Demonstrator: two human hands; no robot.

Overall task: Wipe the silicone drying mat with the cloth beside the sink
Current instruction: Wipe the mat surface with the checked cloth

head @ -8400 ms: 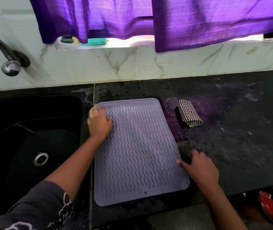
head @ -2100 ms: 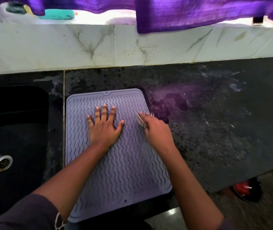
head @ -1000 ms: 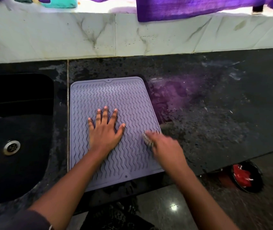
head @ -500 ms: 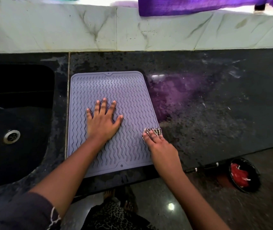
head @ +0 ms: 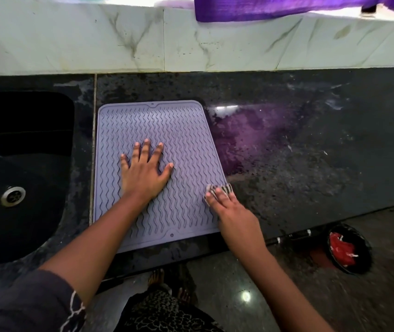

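The mat (head: 181, 140) lies flat on the dark tabletop (head: 299, 164), just beside the black sink (head: 18, 164), its near edge close to the tabletop's front edge. It is pale purple-grey with wavy ridges.

The left hand (head: 144, 172) rests palm down near the middle of the mat, open, with all 5 fingers spread and nothing gripped.

The right hand (head: 229, 209) lies at the mat's right edge, toward the near corner. Its fingers are stretched out flat on the checked cloth (head: 224, 188), pressing it down; only a small strip of the cloth shows past the fingertips, where mat and tabletop meet.

A purple curtain (head: 275, 7) hangs above the marble wall (head: 71, 44) behind the tabletop. On the floor to the right sits a dark bowl (head: 359, 262) with something red in it.
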